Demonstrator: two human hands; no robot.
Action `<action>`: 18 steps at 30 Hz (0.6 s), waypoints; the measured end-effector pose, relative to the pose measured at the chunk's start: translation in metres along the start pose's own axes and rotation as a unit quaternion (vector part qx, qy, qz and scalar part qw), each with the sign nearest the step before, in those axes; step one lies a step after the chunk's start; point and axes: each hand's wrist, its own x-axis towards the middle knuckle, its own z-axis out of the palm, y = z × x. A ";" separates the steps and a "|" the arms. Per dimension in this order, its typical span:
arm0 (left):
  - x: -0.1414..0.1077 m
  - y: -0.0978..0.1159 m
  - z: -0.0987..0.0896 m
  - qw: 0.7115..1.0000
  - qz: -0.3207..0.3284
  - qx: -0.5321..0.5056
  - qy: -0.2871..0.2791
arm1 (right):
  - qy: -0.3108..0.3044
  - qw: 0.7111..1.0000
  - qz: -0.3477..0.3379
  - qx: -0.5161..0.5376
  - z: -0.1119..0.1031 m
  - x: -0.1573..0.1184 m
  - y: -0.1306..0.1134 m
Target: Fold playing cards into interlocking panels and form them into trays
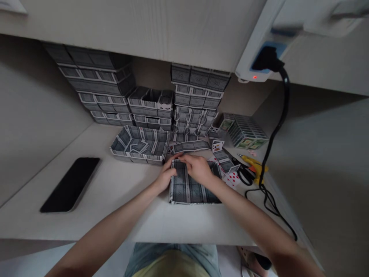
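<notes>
A box made of patterned playing cards (196, 192) lies on the white table (121, 200) in front of me. My left hand (167, 173) grips the box's left side near the back corner, thumb over the edge. My right hand (197, 167) is over the back left part of the box, its fingers bent together at the back edge near the left fingertips. Whether something small is between the right fingers cannot be made out. Just behind, to the left, stands an open card tray (140, 144) with loose folded cards inside.
Stacked card boxes (100, 84) line the back. A black phone (70, 184) lies left. At the right are loose cards (232, 179), black scissors (246, 175), a yellow glue gun (255, 167), its black cable (276, 134) and packed card decks (248, 130). A power strip (259, 57) hangs above.
</notes>
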 end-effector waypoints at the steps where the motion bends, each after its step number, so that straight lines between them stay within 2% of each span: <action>1: 0.001 0.000 0.000 1.000 0.003 0.009 0.000 | -0.004 1.000 0.003 -0.012 -0.001 -0.001 0.000; 3: 0.004 -0.002 -0.001 1.000 0.008 0.023 0.010 | -0.006 1.000 -0.002 0.002 -0.004 -0.001 0.000; 7: 0.009 -0.001 0.000 0.999 -0.006 0.031 0.035 | -0.031 0.991 -0.032 0.129 -0.021 0.001 0.008; 9: 0.010 0.001 0.002 0.999 -0.010 0.032 0.031 | -0.024 0.988 -0.017 0.154 -0.030 0.002 0.014; 12: 0.008 0.006 0.003 0.999 -0.005 0.040 0.026 | 0.003 0.990 0.016 0.138 -0.036 0.004 0.020; 18: 0.008 0.009 0.005 0.996 -0.054 0.053 0.045 | 0.007 0.998 -0.012 0.058 -0.025 0.002 0.015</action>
